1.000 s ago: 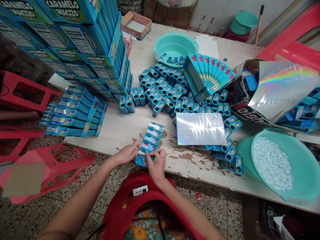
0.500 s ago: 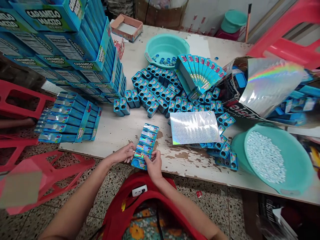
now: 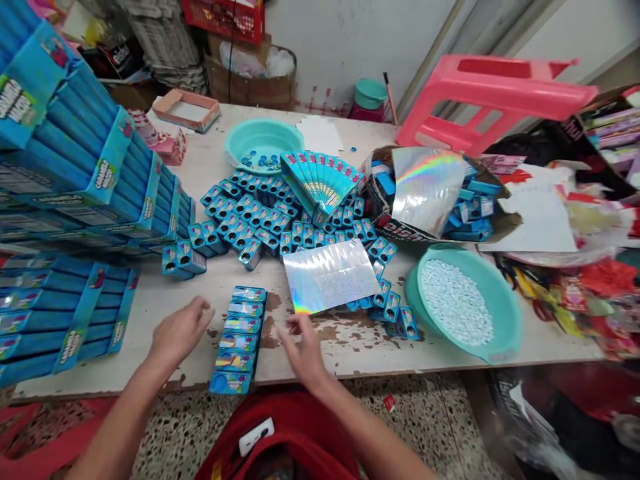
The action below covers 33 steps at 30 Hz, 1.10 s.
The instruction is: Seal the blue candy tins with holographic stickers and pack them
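Observation:
A row of several small blue boxes with shiny tops (image 3: pixel 238 341) lies near the table's front edge. Just left of the row, my left hand (image 3: pixel 183 328) is raised with fingers parted, holding nothing. On the row's other side my right hand (image 3: pixel 303 347) hovers with bent, spread fingers, also holding nothing. Beyond it a silvery sticker sheet (image 3: pixel 331 277) rests on part of a crowd of small blue boxes with round holes (image 3: pixel 250 220). A fan of blue printed boxes (image 3: pixel 323 180) stands open on that crowd.
Tall stacks of blue display boxes (image 3: pixel 85 167) rise at the left. A teal basin with blue caps (image 3: pixel 265 137) stands at the back. At right are a teal tub of white candies (image 3: pixel 503 313), a carton of blue boxes (image 3: pixel 425 230) and a pink stool (image 3: pixel 500 83).
Both hands have let go of the row of boxes and moved apart to either side of it. The view has swung right, showing more of the table's right end.

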Tool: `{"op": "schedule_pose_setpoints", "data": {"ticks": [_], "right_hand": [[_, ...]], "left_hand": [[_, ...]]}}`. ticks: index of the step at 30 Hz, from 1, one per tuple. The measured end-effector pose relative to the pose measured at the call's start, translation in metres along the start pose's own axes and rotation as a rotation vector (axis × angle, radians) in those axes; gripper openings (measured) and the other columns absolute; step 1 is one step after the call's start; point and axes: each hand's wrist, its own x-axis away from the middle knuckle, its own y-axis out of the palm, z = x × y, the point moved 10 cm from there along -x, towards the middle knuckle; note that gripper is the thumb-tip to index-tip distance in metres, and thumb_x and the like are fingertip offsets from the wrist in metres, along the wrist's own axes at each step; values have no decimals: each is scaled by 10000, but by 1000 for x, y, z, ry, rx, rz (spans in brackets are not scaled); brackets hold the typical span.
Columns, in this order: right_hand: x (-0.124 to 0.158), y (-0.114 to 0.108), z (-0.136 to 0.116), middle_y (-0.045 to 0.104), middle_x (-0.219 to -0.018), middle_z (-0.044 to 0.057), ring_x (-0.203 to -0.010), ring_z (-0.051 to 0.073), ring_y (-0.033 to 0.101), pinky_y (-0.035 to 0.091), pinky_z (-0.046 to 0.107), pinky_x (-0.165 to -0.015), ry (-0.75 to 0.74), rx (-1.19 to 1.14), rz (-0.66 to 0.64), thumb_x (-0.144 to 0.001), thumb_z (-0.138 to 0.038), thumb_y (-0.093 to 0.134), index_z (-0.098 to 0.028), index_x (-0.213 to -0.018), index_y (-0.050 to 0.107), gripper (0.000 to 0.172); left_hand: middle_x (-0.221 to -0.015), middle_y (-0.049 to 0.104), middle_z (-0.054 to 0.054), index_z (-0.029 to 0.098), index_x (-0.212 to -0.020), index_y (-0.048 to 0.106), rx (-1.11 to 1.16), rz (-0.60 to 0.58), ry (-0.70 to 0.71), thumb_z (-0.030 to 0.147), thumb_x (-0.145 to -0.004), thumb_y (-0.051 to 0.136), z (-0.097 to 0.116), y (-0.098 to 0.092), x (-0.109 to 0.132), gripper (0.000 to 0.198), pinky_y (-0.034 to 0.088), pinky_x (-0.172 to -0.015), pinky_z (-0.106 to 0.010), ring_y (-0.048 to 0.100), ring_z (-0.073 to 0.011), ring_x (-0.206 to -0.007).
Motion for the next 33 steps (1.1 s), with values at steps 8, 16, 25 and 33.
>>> {"op": "schedule_pose_setpoints", "data": {"ticks": [8, 16, 25, 33], "right_hand": [[-159, -112, 10, 511, -1237, 122, -1136, 272, 424, 358, 449, -944, -354, 642, 216, -899, -246, 438, -223, -1210, 530, 326], [-171, -83, 31, 496, -1342, 68, -1259, 305, 324, 256, 480, -992, -495, 932, 10, -914, -282, 456, -277, -1235, 536, 330], [-156, -106, 5, 666, -926, 71, -925, 214, 529, 330, 328, -822, -552, 947, -7, -898, -303, 507, -179, -914, 618, 167], [-105, -154, -70, 622, -735, 18, -705, 156, 539, 341, 280, -685, -470, 826, 103, -881, -324, 545, -190, -788, 584, 168]], "left_hand": [[-1183, 523, -105, 209, -1195, 518, 46, 346, 495, 465, -798, 589, 259, -29, -76, 478, 346, -894, -379, 425, -284, -1117], [-1103, 498, -91, 217, -1109, 534, 4, 315, 461, 497, -748, 641, 266, 1, -103, 469, 352, -813, -374, 421, -277, -1043], [-1097, 498, -90, 217, -1100, 532, 63, 311, 439, 492, -705, 687, 265, 3, -103, 506, 344, -836, -390, 415, -284, -1051], [-1206, 507, -98, 215, -1180, 541, 512, 279, 524, 435, -774, 622, 246, -22, -79, 469, 322, -964, -424, 396, -289, -1172]]}}
